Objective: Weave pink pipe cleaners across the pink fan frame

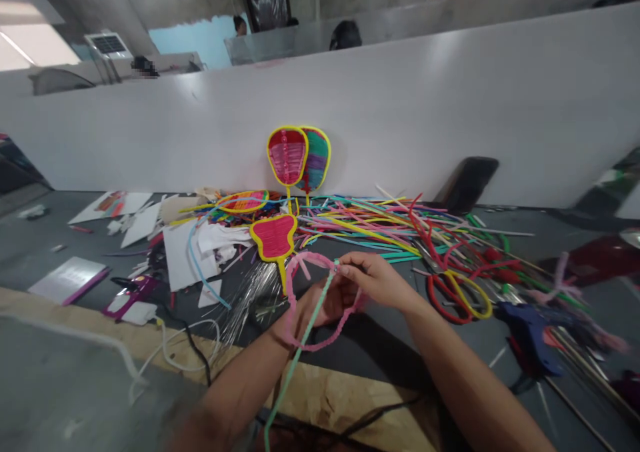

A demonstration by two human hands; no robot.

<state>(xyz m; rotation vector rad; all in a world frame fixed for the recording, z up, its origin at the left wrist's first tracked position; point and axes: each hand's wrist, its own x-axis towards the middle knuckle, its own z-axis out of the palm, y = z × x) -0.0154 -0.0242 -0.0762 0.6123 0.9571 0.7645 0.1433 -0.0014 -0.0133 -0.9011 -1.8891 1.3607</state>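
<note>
A pink fuzzy pipe-cleaner ring (289, 329) is held up in front of me, its outline slightly crimped. From its upper edge a pale green pipe cleaner (295, 359) hangs down across the ring's opening toward my lap. My right hand (373, 279) pinches the green pipe cleaner's top end against the ring with thumb and index finger. Behind the ring, my left hand (325, 302) has its fingers curled near that same spot and supports the ring; its fingertips are partly hidden.
Finished pink-and-yellow fans (274, 235) lie or lean before a white partition (150, 132). Loose colored pipe cleaners (370, 229) spread behind my hands. At right are a blue glue gun (530, 335) and a black phone (470, 182); cables (193, 365) run at left. People sit beyond the partition.
</note>
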